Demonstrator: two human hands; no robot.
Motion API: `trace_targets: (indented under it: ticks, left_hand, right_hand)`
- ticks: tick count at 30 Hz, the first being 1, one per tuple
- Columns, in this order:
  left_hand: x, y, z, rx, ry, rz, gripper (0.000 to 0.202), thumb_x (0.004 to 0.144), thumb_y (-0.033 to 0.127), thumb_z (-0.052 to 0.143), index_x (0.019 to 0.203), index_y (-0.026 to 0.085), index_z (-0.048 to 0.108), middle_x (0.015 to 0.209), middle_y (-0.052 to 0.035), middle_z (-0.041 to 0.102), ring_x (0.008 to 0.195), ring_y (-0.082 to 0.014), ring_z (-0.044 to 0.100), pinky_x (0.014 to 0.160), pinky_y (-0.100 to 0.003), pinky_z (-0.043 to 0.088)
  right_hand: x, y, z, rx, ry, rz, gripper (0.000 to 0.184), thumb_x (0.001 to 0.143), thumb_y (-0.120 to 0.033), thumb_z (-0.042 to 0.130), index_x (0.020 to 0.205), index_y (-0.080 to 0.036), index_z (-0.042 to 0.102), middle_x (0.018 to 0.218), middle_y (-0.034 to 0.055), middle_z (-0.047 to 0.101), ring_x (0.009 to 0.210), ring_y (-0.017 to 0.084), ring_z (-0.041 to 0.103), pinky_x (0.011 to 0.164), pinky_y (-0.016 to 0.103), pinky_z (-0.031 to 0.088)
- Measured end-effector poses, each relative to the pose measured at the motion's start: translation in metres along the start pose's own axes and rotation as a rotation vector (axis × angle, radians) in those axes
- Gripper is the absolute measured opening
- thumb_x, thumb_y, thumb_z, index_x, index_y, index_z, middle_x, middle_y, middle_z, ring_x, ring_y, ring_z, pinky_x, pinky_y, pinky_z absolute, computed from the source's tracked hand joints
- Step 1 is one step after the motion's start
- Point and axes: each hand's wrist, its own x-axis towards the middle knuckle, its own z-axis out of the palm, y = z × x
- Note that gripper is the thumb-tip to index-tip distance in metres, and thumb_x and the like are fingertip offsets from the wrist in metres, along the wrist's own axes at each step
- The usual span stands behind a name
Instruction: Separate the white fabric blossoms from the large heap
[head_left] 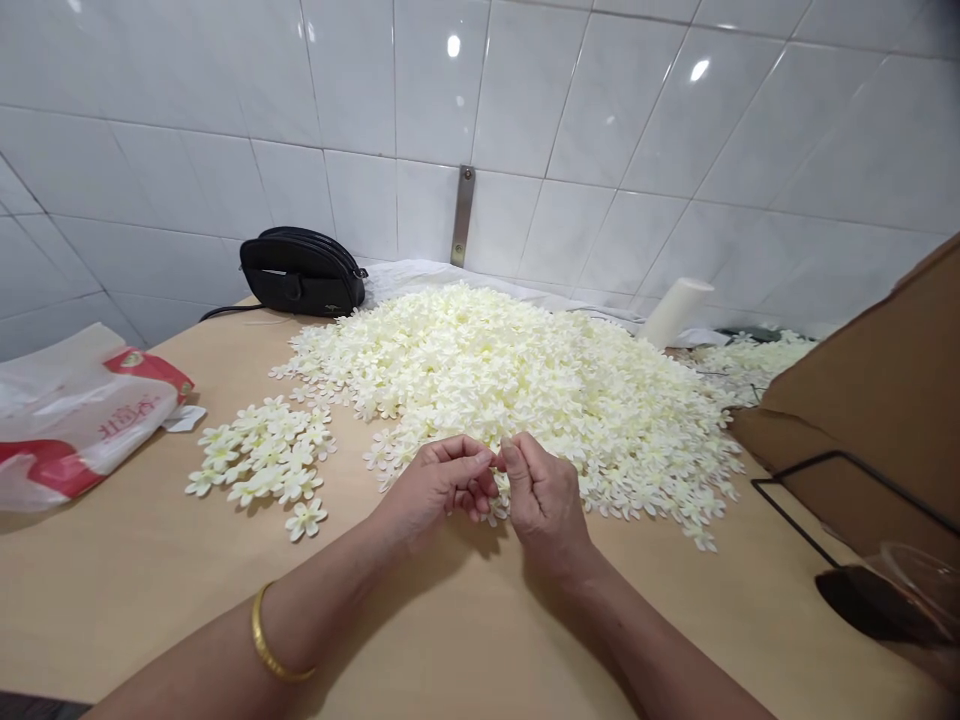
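Both of my hands meet at the front edge of a big heap of pale cream artificial flowers [510, 350]. My left hand [450, 485] is closed in a pinch, thumb against forefinger. Close beside it, my right hand [544, 500] is closed too, its thumb pressed on the curled fingers. Whatever sits between the fingertips is too small or hidden to make out. To the left lies a smaller group of cream flowers [270, 450], with a single flower [306, 519] at its near side.
A black bag [304, 272] stands at the back left. A red and white plastic bag [82, 420] lies at the left. A white roll [675, 312] leans behind the heap. On the right are a cardboard box [877, 400] and a black metal frame [847, 460]. Tiled wall behind.
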Motion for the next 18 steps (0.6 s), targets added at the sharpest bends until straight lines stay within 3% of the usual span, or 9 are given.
trace_targets:
  ticks: [3, 6, 8, 10, 14, 16, 18]
  left_hand:
    - [0.0, -0.001, 0.0, -0.018, 0.035, 0.006, 0.023, 0.067, 0.035, 0.061, 0.069, 0.013, 0.055, 0.058, -0.0022, 0.058, 0.044, -0.0071, 0.051, 0.043, -0.018, 0.037]
    - [-0.001, -0.003, 0.0, -0.056, 0.058, -0.007, 0.023, 0.063, 0.033, 0.064, 0.066, 0.012, 0.054, 0.054, -0.0016, 0.057, 0.041, -0.0072, 0.05, 0.043, -0.019, 0.038]
    - [0.0, -0.005, -0.001, -0.086, 0.039, -0.024, 0.024, 0.061, 0.032, 0.065, 0.066, 0.012, 0.054, 0.053, -0.0016, 0.057, 0.04, -0.0078, 0.05, 0.044, -0.02, 0.039]
    - [0.002, -0.006, -0.004, -0.106, 0.025, -0.029, 0.027, 0.059, 0.035, 0.066, 0.065, 0.011, 0.056, 0.054, -0.0027, 0.057, 0.04, -0.0083, 0.05, 0.043, -0.021, 0.04]
    - [0.005, -0.007, -0.006, -0.108, 0.008, -0.05, 0.035, 0.05, 0.04, 0.07, 0.061, 0.009, 0.057, 0.052, -0.0039, 0.056, 0.039, -0.0103, 0.051, 0.042, -0.024, 0.04]
    - [0.005, -0.007, -0.005, -0.114, 0.007, -0.057, 0.039, 0.049, 0.045, 0.069, 0.059, 0.009, 0.056, 0.05, -0.0037, 0.055, 0.038, -0.0106, 0.05, 0.042, -0.025, 0.04]
    - [0.005, -0.007, -0.003, -0.121, 0.019, -0.062, 0.043, 0.052, 0.052, 0.065, 0.058, 0.01, 0.055, 0.047, -0.0031, 0.053, 0.037, -0.0106, 0.049, 0.04, -0.024, 0.039]
  right_hand:
    - [-0.001, 0.002, 0.003, -0.006, 0.038, -0.044, 0.022, 0.085, -0.025, 0.034, 0.067, -0.019, 0.046, 0.058, -0.0011, 0.048, 0.052, 0.011, 0.045, 0.051, 0.023, 0.035]
    - [-0.004, 0.003, 0.004, 0.071, 0.04, -0.068, 0.02, 0.084, -0.026, 0.035, 0.09, -0.018, 0.053, 0.083, 0.0053, 0.056, 0.075, 0.016, 0.053, 0.066, 0.026, 0.041]
    - [-0.006, 0.004, 0.004, 0.088, 0.015, 0.001, 0.02, 0.084, -0.03, 0.037, 0.091, -0.02, 0.053, 0.079, 0.0036, 0.058, 0.07, 0.015, 0.054, 0.062, 0.024, 0.041]
    - [-0.007, 0.008, 0.003, 0.067, -0.03, 0.073, 0.021, 0.083, -0.035, 0.038, 0.083, -0.021, 0.053, 0.062, 0.0001, 0.055, 0.054, 0.013, 0.051, 0.05, 0.022, 0.039]
    - [-0.008, 0.015, -0.001, -0.076, -0.084, 0.075, 0.031, 0.082, -0.044, 0.034, 0.066, -0.022, 0.049, 0.047, -0.0015, 0.048, 0.04, 0.012, 0.045, 0.041, 0.023, 0.036]
    - [-0.008, 0.017, 0.0, -0.13, -0.082, 0.045, 0.031, 0.082, -0.044, 0.034, 0.068, -0.022, 0.051, 0.052, 0.0002, 0.052, 0.045, 0.014, 0.049, 0.043, 0.024, 0.038]
    - [-0.008, 0.017, 0.004, -0.139, -0.049, -0.016, 0.028, 0.082, -0.041, 0.034, 0.085, -0.022, 0.055, 0.071, 0.0042, 0.059, 0.061, 0.018, 0.055, 0.052, 0.027, 0.043]
